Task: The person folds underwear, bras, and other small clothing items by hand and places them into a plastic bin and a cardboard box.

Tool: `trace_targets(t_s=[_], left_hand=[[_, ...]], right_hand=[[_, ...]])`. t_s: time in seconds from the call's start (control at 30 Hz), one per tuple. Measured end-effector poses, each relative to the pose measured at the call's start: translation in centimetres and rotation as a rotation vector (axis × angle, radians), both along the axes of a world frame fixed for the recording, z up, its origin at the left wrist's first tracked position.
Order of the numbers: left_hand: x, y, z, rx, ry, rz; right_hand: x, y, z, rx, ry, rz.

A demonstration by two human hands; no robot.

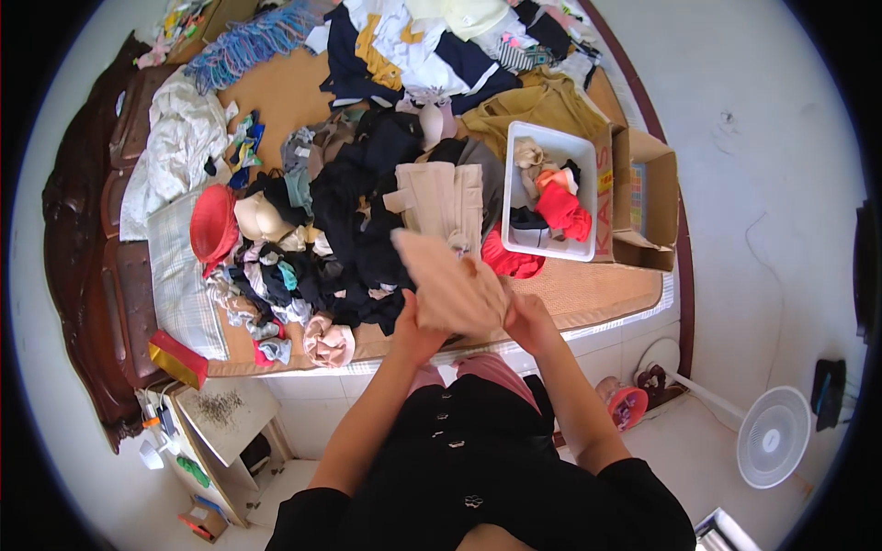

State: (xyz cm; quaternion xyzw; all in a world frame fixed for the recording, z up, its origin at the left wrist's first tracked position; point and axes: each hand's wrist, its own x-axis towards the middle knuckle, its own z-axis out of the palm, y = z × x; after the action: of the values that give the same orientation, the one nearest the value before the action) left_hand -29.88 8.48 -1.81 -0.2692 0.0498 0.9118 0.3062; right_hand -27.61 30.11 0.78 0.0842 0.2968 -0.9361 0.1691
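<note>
My left hand (418,329) and my right hand (529,321) grip a beige cloth garment (452,283) by its lower sides, in front of me at the bed's near edge. The garment is blurred by motion, and its exact kind does not show. Just beyond it lies a flat folded beige garment (450,195) with seams, on top of the pile. To its left spreads a heap of black clothes (358,207). A red cloth (511,255) pokes out to the right of the held garment, beside a white plastic bin (552,253) with red, orange, black and beige garments inside.
A cardboard box (648,230) stands open right of the bin. Small garments, a red basket (213,225) and a beige bra (261,220) lie left on the bed. White and navy clothes (432,55) fill the far side. A white fan (774,436) stands on the floor, right.
</note>
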Motion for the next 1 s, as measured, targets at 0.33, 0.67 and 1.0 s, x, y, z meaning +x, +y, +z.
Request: trace_targets(t_s=[0.33, 0.67, 1.0], left_hand=[[-4.2, -1.5, 10.0, 0.111, 0.345, -0.300], [-2.4, -2.6, 14.2, -1.219, 1.341, -0.245], [-4.9, -7.3, 18.5, -0.886, 0.858, -0.057]], right_hand=[[1.7, -3.7, 8.8, 1.171, 0.291, -0.090], [-1.0, -8.5, 12.6, 1.226, 0.698, -0.344], [-0.5, -5.7, 15.1, 0.968, 0.362, -0.607]])
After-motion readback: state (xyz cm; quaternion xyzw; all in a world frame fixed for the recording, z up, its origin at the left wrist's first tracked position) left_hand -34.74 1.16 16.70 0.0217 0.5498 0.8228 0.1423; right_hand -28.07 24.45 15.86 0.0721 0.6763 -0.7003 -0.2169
